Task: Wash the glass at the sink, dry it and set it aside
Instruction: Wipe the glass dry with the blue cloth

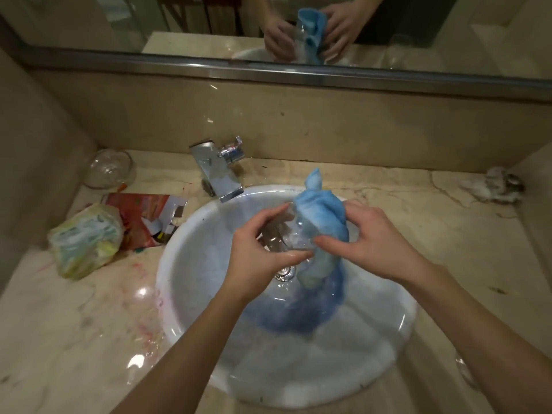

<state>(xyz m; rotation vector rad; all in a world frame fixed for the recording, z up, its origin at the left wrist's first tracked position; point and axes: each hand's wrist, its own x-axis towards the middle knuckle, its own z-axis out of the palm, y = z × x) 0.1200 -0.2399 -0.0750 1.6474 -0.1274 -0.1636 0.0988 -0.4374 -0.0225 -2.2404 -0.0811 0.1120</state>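
Over the white round sink (pixel 191 294) I hold a clear drinking glass (pixel 283 234) lying on its side. My left hand (pixel 260 249) grips the glass around its body. My right hand (pixel 379 243) is closed on a blue cloth (pixel 319 219) that is stuffed into the mouth of the glass, with one corner sticking up and a wet end hanging down into the basin. The cloth hides the glass's rim. The chrome faucet (pixel 218 171) stands behind the sink at the left, and no water runs from it.
On the marble counter (pixel 74 339) left of the sink lie a crumpled plastic bag (pixel 86 240), a red torn packet (pixel 146 219) and a clear glass bowl (pixel 110 168). A grey crumpled wad (pixel 495 186) sits at the far right corner. A mirror (pixel 179 25) runs above the backsplash.
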